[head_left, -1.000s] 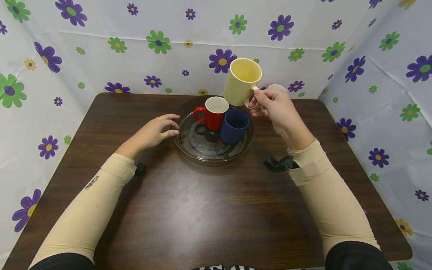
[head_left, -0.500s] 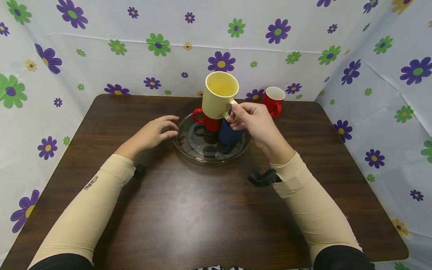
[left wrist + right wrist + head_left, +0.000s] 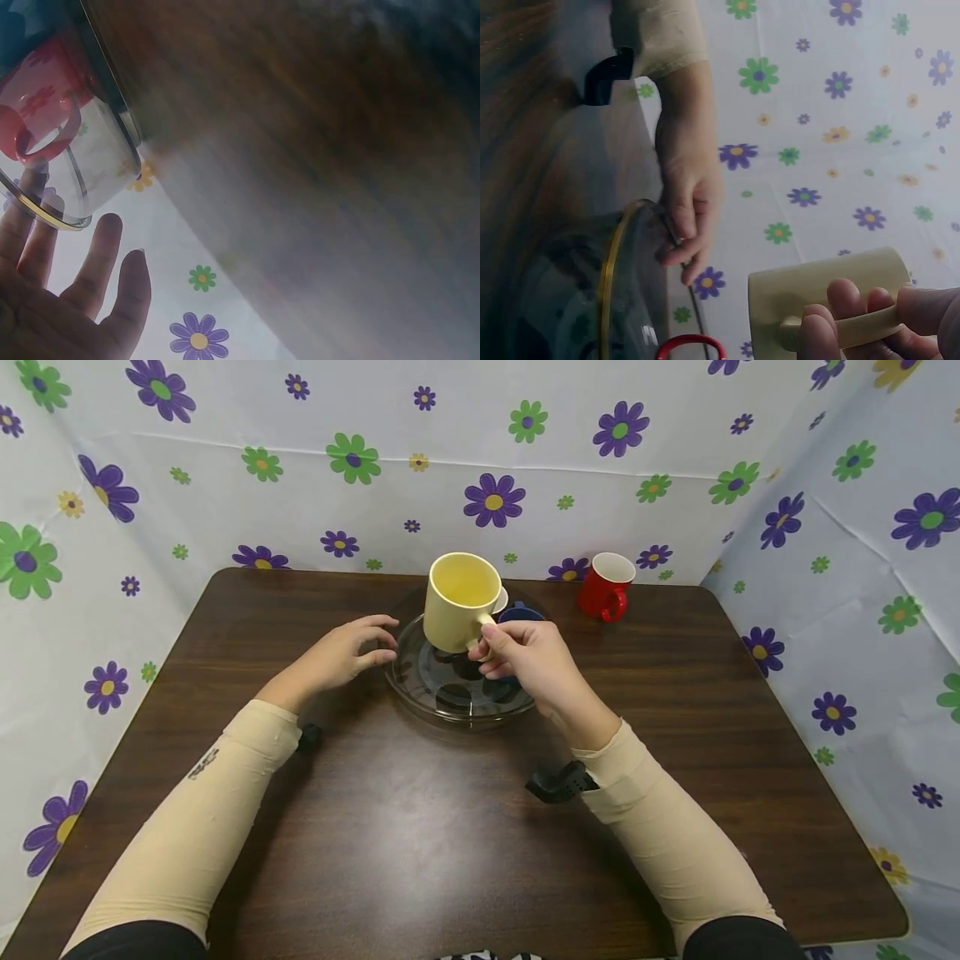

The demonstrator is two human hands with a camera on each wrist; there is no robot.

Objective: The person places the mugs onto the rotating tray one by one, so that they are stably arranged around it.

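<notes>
My right hand (image 3: 531, 667) pinches the handle of a yellow mug (image 3: 459, 606), which is held upright over a round clear glass dish (image 3: 450, 714). In the right wrist view the fingers and thumb close round the handle of the yellow mug (image 3: 825, 296). Behind it, a blue mug (image 3: 522, 612) and a red mug with a white inside stand in the dish, mostly hidden in the head view. The red mug (image 3: 49, 97) shows through the glass in the left wrist view. My left hand (image 3: 333, 653) rests at the dish's left rim, its fingers spread and loosely bent.
A second red mug (image 3: 606, 587) stands on the brown wooden table (image 3: 405, 843) at the back right, outside the dish. A flower-patterned white curtain (image 3: 300, 510) hangs directly behind the table and along its sides.
My right hand has carried the yellow mug left and down, from above the blue mug to over the dish's left part. The left hand has stayed in place.
</notes>
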